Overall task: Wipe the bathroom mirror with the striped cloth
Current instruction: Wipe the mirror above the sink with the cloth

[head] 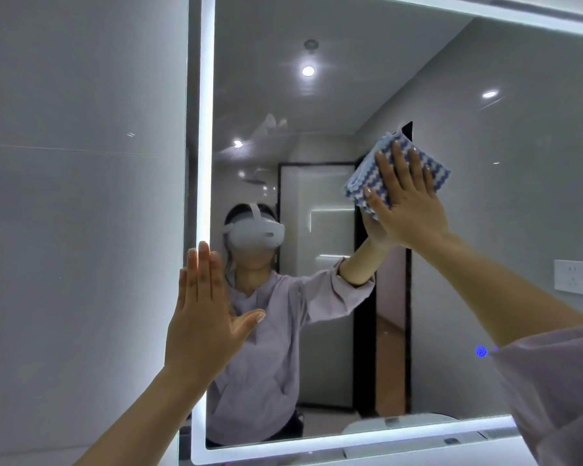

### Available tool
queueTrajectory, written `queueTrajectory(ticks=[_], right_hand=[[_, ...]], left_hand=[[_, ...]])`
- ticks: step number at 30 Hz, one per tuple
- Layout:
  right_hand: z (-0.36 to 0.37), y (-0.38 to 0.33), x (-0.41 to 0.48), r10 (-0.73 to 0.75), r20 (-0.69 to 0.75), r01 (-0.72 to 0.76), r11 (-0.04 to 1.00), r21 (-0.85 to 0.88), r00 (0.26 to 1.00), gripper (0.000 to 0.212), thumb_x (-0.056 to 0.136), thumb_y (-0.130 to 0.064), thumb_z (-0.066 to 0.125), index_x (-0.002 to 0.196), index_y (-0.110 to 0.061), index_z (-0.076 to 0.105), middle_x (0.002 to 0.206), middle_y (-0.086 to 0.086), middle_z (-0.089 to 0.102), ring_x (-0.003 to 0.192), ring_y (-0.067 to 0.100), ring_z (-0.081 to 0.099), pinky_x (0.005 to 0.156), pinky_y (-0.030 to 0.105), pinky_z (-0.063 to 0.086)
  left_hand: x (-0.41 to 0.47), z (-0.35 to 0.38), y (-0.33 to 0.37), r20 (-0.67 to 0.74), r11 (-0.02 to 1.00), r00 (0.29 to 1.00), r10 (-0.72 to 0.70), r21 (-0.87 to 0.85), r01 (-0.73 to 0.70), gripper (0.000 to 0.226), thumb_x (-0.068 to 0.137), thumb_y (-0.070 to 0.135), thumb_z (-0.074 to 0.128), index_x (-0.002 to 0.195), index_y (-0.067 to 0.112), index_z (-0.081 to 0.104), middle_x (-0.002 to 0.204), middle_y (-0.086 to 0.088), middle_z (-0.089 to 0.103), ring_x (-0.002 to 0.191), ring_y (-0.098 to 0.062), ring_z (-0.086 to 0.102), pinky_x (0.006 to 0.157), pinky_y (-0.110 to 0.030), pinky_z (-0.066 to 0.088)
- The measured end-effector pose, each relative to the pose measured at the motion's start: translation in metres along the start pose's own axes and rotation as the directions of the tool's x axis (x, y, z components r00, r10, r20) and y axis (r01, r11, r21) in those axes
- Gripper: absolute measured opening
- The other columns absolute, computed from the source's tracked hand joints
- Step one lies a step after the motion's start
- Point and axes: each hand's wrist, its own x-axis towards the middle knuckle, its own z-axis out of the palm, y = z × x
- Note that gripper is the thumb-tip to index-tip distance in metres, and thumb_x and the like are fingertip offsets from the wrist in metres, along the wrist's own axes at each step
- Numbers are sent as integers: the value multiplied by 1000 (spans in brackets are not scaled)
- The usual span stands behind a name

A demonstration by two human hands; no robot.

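The bathroom mirror (317, 105) fills most of the view, with a lit white strip around its edge. My right hand (406, 203) lies flat, fingers spread, pressing the folded blue-and-white striped cloth (431, 171) against the glass in the upper middle right. My left hand (202, 311) rests flat and open on the mirror's lit left edge, fingers together and pointing up, thumb out. The glass reflects a person in a lilac top wearing a white headset, arm raised to the cloth.
A grey tiled wall (81, 196) lies left of the mirror. A blue touch button (481, 351) glows on the glass at lower right. My lilac sleeve (559, 391) covers the lower right corner. A white wall socket (574, 276) shows at right.
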Motion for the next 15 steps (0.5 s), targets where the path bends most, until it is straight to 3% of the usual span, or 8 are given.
queueTrajectory(ticks=[5, 15], right_hand=[[3, 24, -14, 136, -8, -136, 991, -11, 991, 70, 90, -65, 4, 152, -32, -7, 160, -4, -11, 147, 17, -14, 120, 41, -6], [7, 29, -15, 209, 9, -209, 977, 51, 978, 63, 90, -59, 11, 147, -43, -13, 160, -9, -14, 146, 18, -15, 117, 38, -13]], left_hand=[[0, 0, -1, 7, 1000, 1000, -2, 1, 2, 111, 73, 81, 24, 149, 3, 3, 159, -13, -3, 146, -29, -2, 117, -40, 8], [1, -3, 0, 13, 1000, 1000, -6, -23, 7, 111, 72, 81, 23, 148, 2, 5, 158, -14, -2, 146, -29, -2, 118, -39, 7]])
